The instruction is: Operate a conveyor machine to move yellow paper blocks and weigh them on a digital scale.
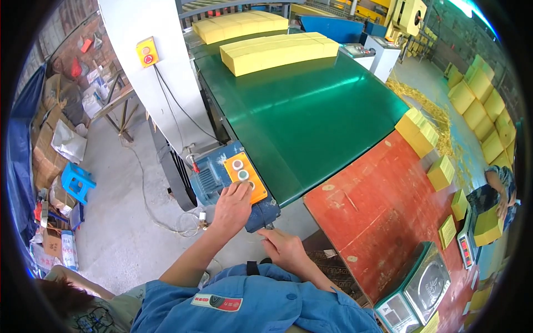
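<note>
I see two yellow stacks (280,53) far along the belt (300,122), not yet near; left hand (233,205), fingers together, on the control box (251,172); right hand (285,248) curled, grip I can't tell

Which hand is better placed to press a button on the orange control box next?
Probably the left hand: its fingertips already rest at the lower end of the orange control box, by the buttons. The right hand is lower, off the box.

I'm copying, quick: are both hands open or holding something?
Left hand: open, fingers on orange box.
Right hand: partly curled; can't tell if holding anything.
</note>
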